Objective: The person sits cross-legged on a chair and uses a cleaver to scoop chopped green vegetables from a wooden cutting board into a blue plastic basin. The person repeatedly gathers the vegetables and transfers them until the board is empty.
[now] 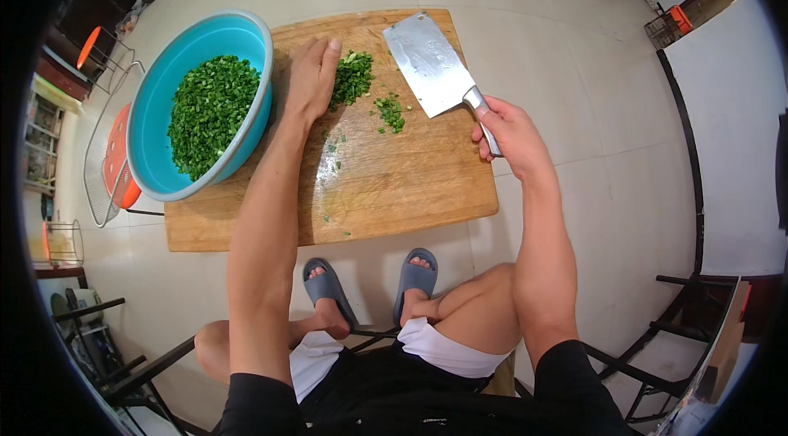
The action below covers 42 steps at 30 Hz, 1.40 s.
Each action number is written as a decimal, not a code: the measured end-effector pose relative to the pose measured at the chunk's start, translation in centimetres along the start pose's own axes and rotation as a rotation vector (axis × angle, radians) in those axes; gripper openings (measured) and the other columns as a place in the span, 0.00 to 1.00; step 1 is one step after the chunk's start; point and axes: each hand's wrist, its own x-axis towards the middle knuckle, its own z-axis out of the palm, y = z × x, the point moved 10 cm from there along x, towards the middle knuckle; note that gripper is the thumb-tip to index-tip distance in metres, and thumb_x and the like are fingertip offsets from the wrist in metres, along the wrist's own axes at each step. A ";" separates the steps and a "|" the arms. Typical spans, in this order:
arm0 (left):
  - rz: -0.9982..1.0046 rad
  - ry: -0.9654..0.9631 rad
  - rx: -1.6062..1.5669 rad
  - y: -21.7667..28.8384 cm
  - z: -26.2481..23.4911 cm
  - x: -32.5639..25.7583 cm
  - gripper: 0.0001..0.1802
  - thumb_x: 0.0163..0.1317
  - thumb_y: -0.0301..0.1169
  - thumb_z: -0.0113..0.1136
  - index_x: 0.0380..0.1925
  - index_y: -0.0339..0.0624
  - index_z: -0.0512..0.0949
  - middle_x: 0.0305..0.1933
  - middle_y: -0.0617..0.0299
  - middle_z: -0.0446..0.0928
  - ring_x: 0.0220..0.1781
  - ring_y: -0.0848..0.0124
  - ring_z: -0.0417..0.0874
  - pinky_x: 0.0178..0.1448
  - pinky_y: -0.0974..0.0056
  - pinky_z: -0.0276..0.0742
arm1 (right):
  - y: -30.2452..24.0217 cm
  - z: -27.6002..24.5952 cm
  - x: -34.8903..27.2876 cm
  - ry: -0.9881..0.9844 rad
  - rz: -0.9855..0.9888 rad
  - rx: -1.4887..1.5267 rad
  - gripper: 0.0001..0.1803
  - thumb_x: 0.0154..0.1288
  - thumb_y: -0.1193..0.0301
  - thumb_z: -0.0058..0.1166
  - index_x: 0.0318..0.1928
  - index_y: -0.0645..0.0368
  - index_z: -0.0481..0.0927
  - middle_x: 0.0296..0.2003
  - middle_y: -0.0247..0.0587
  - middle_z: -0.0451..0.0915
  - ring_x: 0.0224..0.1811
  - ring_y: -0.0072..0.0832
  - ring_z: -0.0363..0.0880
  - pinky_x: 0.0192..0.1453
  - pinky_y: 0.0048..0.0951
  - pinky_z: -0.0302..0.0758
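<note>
My right hand is wrapped round the metal handle of a cleaver, whose broad blade lies over the right far part of a wooden cutting board. My left hand rests on the board with its fingers stretched out and holds nothing. Its thumb side is against a small heap of chopped green onion. A smaller scatter of green bits lies between that heap and the cleaver. Left of my left hand, a turquoise basin stands tilted toward me, holding a large pile of chopped green onion.
A wire basket and an orange-red stool seat are partly hidden behind the basin. Dark chair or stool frames stand at the lower left and lower right. My feet in grey slippers are below the board's near edge.
</note>
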 end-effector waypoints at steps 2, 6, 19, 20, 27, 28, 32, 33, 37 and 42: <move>0.064 -0.082 -0.005 1.4 0.7 -0.3 0.35 0.81 0.55 0.43 0.56 0.30 0.80 0.60 0.38 0.79 0.65 0.40 0.76 0.70 0.47 0.70 | -0.7 0.6 0.0 0.008 0.002 -0.058 0.17 0.82 0.66 0.47 0.62 0.59 0.80 0.29 0.32 0.78 0.21 0.18 0.73 0.25 0.25 0.72; -0.080 -0.326 -0.183 3.4 1.6 -1.6 0.38 0.81 0.58 0.41 0.63 0.33 0.79 0.70 0.41 0.76 0.74 0.46 0.74 0.77 0.52 0.67 | -1.6 1.7 -0.3 0.013 -0.009 -0.211 0.15 0.81 0.67 0.47 0.58 0.60 0.82 0.27 0.31 0.76 0.20 0.18 0.72 0.25 0.26 0.71; -0.194 -0.226 -0.206 5.1 -2.4 -6.6 0.39 0.81 0.57 0.41 0.65 0.28 0.76 0.70 0.36 0.76 0.73 0.43 0.75 0.77 0.52 0.67 | -0.4 5.7 -4.1 -0.028 -0.078 -0.337 0.13 0.79 0.69 0.50 0.54 0.62 0.82 0.25 0.34 0.76 0.20 0.21 0.75 0.28 0.30 0.76; -0.197 -0.201 -0.208 5.3 -2.9 -7.1 0.39 0.81 0.57 0.41 0.66 0.28 0.76 0.70 0.36 0.75 0.74 0.43 0.74 0.77 0.51 0.67 | -0.3 6.0 -4.5 -0.028 -0.077 -0.347 0.13 0.79 0.69 0.50 0.54 0.62 0.82 0.25 0.34 0.76 0.20 0.22 0.75 0.28 0.30 0.76; -0.308 -0.107 -0.159 5.3 -4.9 -11.1 0.44 0.78 0.59 0.46 0.70 0.24 0.70 0.75 0.34 0.69 0.78 0.42 0.68 0.80 0.50 0.62 | 0.1 10.3 -7.7 0.000 -0.170 -0.444 0.10 0.77 0.69 0.54 0.48 0.63 0.80 0.23 0.44 0.80 0.18 0.33 0.83 0.28 0.39 0.77; -0.317 -0.089 -0.145 5.5 -5.1 -11.4 0.44 0.78 0.59 0.47 0.71 0.24 0.69 0.75 0.33 0.69 0.78 0.43 0.67 0.81 0.50 0.62 | 0.3 10.7 -8.1 0.006 -0.182 -0.464 0.09 0.77 0.69 0.54 0.47 0.63 0.79 0.24 0.46 0.80 0.19 0.34 0.84 0.28 0.40 0.77; -0.364 0.005 -0.106 6.3 -5.9 -12.5 0.41 0.75 0.52 0.54 0.70 0.22 0.68 0.74 0.32 0.69 0.78 0.42 0.68 0.81 0.50 0.61 | 0.4 13.7 -9.4 -0.002 -0.200 -0.466 0.09 0.76 0.69 0.55 0.44 0.64 0.77 0.26 0.51 0.83 0.20 0.37 0.85 0.28 0.42 0.78; -0.364 0.033 -0.102 6.5 -6.0 -12.6 0.41 0.74 0.51 0.55 0.70 0.21 0.68 0.74 0.32 0.69 0.77 0.42 0.68 0.81 0.50 0.61 | 0.4 14.4 -9.8 -0.010 -0.197 -0.449 0.10 0.76 0.69 0.55 0.44 0.64 0.77 0.26 0.51 0.83 0.20 0.38 0.85 0.28 0.42 0.78; -0.412 0.090 -0.055 6.8 -6.0 -13.1 0.40 0.70 0.46 0.61 0.68 0.21 0.69 0.72 0.31 0.70 0.75 0.40 0.70 0.80 0.50 0.63 | 1.9 16.6 -10.4 -0.092 -0.132 -0.248 0.09 0.76 0.70 0.54 0.46 0.66 0.76 0.24 0.42 0.80 0.18 0.30 0.82 0.24 0.35 0.75; -0.319 0.105 0.024 8.5 -6.1 -12.5 0.37 0.66 0.41 0.67 0.65 0.21 0.71 0.68 0.31 0.73 0.71 0.39 0.72 0.76 0.48 0.68 | 3.6 17.5 -11.5 -0.114 0.025 0.144 0.13 0.77 0.72 0.54 0.57 0.63 0.77 0.25 0.34 0.76 0.17 0.22 0.75 0.21 0.28 0.71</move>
